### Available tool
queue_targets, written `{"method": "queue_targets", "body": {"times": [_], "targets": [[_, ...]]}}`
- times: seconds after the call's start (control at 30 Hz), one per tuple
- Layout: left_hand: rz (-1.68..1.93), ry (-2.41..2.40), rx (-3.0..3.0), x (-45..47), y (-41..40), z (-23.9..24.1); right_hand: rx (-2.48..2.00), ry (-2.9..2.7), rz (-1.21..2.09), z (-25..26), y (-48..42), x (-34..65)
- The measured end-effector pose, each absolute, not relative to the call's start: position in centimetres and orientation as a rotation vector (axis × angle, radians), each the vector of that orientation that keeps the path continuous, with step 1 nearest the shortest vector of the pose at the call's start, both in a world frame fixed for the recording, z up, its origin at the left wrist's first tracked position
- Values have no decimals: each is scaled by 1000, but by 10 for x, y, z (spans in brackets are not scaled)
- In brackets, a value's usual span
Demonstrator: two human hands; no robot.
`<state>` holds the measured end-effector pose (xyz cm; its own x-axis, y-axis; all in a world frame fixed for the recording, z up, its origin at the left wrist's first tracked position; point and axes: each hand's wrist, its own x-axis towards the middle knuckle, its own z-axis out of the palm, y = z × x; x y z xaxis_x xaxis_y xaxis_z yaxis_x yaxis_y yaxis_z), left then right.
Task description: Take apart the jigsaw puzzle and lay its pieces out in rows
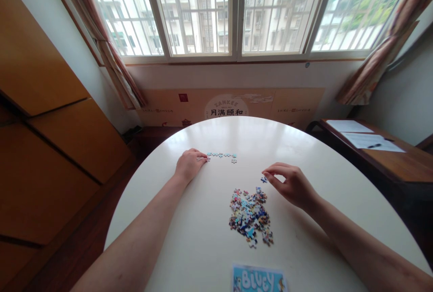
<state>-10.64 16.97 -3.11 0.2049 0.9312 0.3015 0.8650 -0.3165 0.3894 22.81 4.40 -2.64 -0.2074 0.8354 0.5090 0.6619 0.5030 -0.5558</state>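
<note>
My right hand (292,184) is pinched at the fingertips on a dark blue puzzle piece (264,179), above the upper right of the pile. Farther away on the left, my left hand (190,165) lies on the table with fingers closed on a pale puzzle piece (208,159). That piece is at the left end of a short row of joined light-blue puzzle pieces (220,155). One more pale piece (234,160) hangs below the row's right end. Between my forearms lies a heap of loose, mixed-colour puzzle pieces (248,215).
All of this rests on a round white table (189,247). A blue printed "BLUEY" sheet or box (260,278) lies at the near edge of view. To the right, a brown desk (412,163) holds papers (368,141) and a pen. Windows and a large printed cardboard panel (162,102) stand beyond.
</note>
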Motion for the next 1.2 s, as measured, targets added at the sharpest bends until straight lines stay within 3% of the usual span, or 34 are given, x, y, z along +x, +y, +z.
{"method": "queue_targets", "body": {"times": [1.2], "targets": [[762,1771,2287,-107,172,-33,-1236,-1940,307,-24,43,227]]}}
